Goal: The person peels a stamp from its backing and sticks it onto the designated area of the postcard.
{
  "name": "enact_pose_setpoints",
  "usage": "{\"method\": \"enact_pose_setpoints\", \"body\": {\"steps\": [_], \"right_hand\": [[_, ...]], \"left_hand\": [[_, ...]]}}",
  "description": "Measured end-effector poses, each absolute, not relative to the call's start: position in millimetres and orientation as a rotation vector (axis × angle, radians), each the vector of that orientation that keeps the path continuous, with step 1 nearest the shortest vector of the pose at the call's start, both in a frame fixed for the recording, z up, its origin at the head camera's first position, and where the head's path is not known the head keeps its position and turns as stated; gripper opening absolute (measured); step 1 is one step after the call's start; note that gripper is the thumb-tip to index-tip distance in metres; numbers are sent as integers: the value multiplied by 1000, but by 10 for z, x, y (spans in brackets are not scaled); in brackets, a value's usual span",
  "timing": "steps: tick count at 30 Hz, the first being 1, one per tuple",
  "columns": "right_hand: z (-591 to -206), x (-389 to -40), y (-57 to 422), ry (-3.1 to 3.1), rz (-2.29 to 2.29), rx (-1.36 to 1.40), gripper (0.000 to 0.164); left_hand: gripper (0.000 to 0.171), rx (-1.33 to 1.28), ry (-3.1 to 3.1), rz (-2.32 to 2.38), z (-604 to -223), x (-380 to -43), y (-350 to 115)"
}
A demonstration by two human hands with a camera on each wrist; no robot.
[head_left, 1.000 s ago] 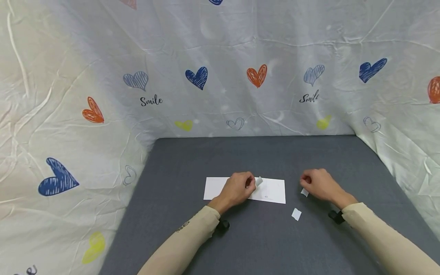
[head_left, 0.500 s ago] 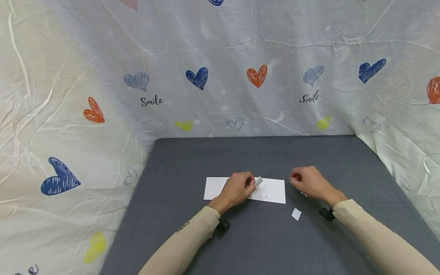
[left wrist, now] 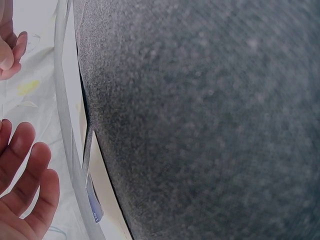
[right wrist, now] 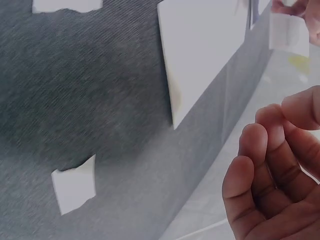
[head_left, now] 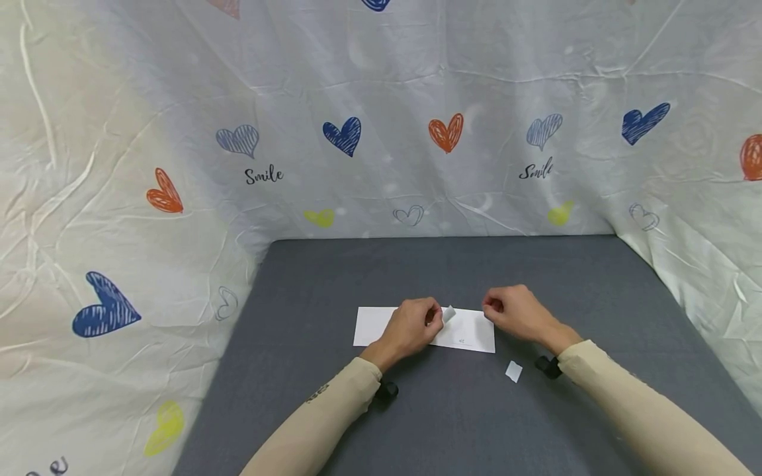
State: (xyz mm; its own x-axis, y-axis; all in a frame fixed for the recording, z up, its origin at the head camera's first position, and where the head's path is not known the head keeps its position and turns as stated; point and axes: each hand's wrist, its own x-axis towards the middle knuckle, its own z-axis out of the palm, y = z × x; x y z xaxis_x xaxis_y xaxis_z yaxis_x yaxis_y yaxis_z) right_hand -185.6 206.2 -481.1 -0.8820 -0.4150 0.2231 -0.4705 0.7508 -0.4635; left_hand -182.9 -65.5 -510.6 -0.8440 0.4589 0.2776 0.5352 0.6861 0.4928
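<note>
My left hand (head_left: pixel 411 327) hovers over a white rectangular card (head_left: pixel 476 334) and pinches a small whitish strip (head_left: pixel 449 314). In the right wrist view that strip (right wrist: pixel 289 35) looks partly translucent. My right hand (head_left: pixel 519 313) is above the card's right end, fingers curled and thumb against the index fingertip (right wrist: pixel 270 116). Nothing shows between them. Through the left wrist view, the white surface appears as two pieces, the nearer one (left wrist: pixel 107 192) bearing a blue printed patch (left wrist: pixel 94 202). My left hand covers the middle of the card in the head view.
A small torn white scrap (head_left: pixel 514 371) lies right of the card on the dark grey tabletop (head_left: pixel 440 423). Two torn scraps show in the right wrist view, one at the top edge (right wrist: pixel 67 5), another lower (right wrist: pixel 75 186). A heart-printed curtain (head_left: pixel 381 165) hangs behind.
My right hand has moved left, from over a small scrap to the card's right end. That scrap is now hidden in the head view. My left hand stays still with the strip.
</note>
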Motion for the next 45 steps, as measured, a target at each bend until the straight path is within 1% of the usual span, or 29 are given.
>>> {"method": "enact_pose_setpoints", "body": {"steps": [25, 38, 45], "right_hand": [[-4829, -1859, 1633, -2784, 935, 914, 10], [-4887, -1838, 1546, -2757, 961, 1034, 8], [-4895, -1826, 1555, -2774, 921, 980, 11]], "left_hand": [[8, -794, -2719, -840, -5111, -1839, -655], [12, -891, -2696, -1004, -5145, -1819, -633], [13, -850, -2664, -998, -5148, -1822, -649]]}}
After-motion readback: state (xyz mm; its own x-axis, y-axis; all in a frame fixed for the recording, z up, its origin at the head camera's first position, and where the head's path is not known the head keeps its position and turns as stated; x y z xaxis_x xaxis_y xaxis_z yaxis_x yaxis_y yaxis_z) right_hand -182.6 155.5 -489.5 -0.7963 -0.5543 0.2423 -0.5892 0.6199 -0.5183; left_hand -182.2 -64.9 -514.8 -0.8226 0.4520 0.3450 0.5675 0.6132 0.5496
